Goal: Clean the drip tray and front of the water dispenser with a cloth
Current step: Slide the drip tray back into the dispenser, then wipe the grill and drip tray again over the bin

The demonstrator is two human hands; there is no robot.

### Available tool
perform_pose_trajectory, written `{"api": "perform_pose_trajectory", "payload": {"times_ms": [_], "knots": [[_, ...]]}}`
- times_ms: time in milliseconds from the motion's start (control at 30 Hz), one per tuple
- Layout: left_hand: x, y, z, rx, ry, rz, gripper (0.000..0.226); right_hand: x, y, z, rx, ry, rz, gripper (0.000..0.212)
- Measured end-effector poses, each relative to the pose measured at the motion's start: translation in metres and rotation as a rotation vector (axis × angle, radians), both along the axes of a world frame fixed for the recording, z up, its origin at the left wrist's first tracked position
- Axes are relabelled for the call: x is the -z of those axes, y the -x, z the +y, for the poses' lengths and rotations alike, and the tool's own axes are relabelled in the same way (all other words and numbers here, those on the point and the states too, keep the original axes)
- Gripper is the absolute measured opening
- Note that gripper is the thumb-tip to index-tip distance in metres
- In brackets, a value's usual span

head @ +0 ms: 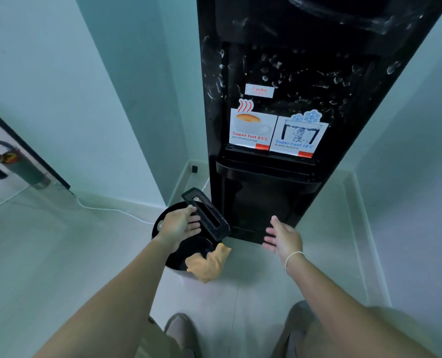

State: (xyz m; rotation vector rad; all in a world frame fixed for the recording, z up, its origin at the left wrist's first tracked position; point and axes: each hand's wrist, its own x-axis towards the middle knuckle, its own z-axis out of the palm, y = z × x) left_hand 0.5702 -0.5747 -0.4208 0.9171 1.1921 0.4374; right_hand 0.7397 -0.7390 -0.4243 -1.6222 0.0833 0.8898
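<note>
The black water dispenser (pixel 279 99) fills the corner, and its front panel is spattered with pale dried drops around the hot and cold stickers (pixel 276 133). Below the stickers the drip tray basin (pixel 266 174) sits in its slot with the cover off. On the floor just left of the dispenser's foot stands a round dark-topped bin (pixel 163 223). An orange cloth (pixel 209 264) lies draped over the bin's near rim, touched by neither hand.

The slotted drip tray grille (pixel 207 215) is above the bin's top, tilted, its far end near the dispenser's lower left corner. The left hand (pixel 181 226) holds it along one long side, fingers wrapped over the edge. The right hand (pixel 283 236) is free, fingers loosely spread, near the base of the dispenser.

I'd judge the grille is being set down or emptied. To do this well, rest it flat and stable on the bin top, not balanced on the rim. Then take up the cloth with the free hand and wipe along the slots.
</note>
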Motion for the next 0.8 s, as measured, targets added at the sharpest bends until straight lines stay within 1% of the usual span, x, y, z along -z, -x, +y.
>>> {"api": "perform_pose_trajectory", "payload": {"times_ms": [167,367,467,567,633,700,733,800], "knots": [[0.027,0.003,0.007,-0.005,0.045,0.056,0.036,0.028,0.017,0.024,-0.169,0.092,0.009,0.020],[0.076,-0.010,0.017,-0.033,0.120,0.126,0.034,0.073,0.025,0.053,-0.327,0.198,0.027,0.029],[0.103,-0.019,0.022,-0.054,0.153,0.160,0.036,0.099,0.028,0.062,-0.391,0.270,0.038,0.041],[0.125,-0.030,0.027,-0.084,0.174,0.195,0.050,0.122,0.034,0.063,-0.525,0.405,0.025,0.064],[0.141,-0.037,0.033,-0.115,0.188,0.199,0.057,0.134,0.041,0.065,-0.603,0.460,0.059,0.079],[0.150,-0.043,0.036,-0.148,0.197,0.192,0.061,0.140,0.051,0.066,-0.654,0.463,0.078,0.085],[0.154,-0.046,0.038,-0.161,0.205,0.189,0.063,0.144,0.057,0.067,-0.670,0.462,0.074,0.080],[0.163,-0.050,0.041,-0.181,0.224,0.164,0.063,0.149,0.068,0.070,-0.687,0.482,0.032,0.053]]}}
